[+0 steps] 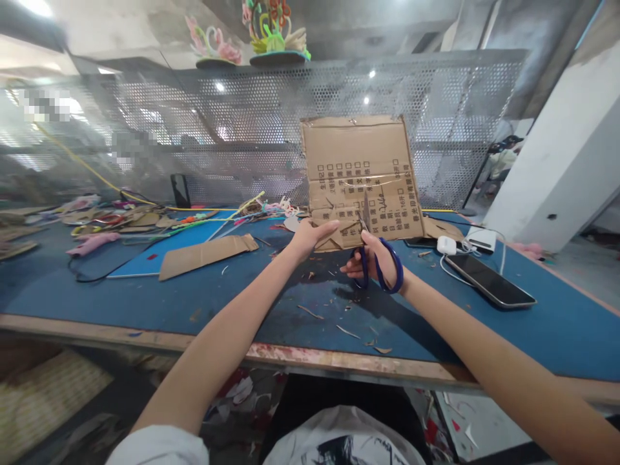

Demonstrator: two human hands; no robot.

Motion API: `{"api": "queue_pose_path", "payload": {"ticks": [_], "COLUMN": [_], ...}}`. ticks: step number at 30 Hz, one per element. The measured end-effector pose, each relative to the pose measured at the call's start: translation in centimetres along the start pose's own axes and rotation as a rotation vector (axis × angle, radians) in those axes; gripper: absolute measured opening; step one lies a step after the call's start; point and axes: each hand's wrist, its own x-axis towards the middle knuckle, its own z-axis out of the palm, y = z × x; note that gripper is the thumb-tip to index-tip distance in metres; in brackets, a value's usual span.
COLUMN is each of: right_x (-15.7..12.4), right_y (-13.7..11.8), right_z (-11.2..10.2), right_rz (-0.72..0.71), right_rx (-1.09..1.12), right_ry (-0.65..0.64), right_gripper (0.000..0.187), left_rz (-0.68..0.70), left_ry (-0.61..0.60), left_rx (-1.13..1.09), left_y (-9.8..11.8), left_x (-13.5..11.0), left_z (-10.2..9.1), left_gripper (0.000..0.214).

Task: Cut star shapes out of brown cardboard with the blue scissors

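Held upright above the table is a brown cardboard sheet (356, 145) printed with dark characters and small boxes. My left hand (306, 237) grips its lower left corner, thumb on the near face. In my right hand (380, 258) is a pair of scissors (398, 274) with dark blue handle loops; fingers and thumb sit in the loops. The blades point up against the lower part of the sheet, beside a partly cut strip. Exactly how far the blades reach into the cardboard I cannot tell.
A cut cardboard strip (208, 255), a blue board (140, 263) and a pink glue gun (93, 244) lie to the left. At right are a phone (489, 279), a white charger (446, 245) and cables. A perforated metal screen (217, 129) stands behind the blue table (300, 323).
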Motion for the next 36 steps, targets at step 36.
{"api": "queue_pose_path", "payload": {"ticks": [36], "right_x": [0.0], "right_y": [1.3], "right_z": [0.3], "right_rz": [-0.16], "right_rx": [-0.105], "right_ry": [0.093], "right_gripper": [0.059], "left_rz": [-0.373], "left_ry": [0.103], "left_rx": [-0.222], "left_y": [0.2], "left_x": [-0.5], "left_z": [0.8], "left_gripper": [0.041]}}
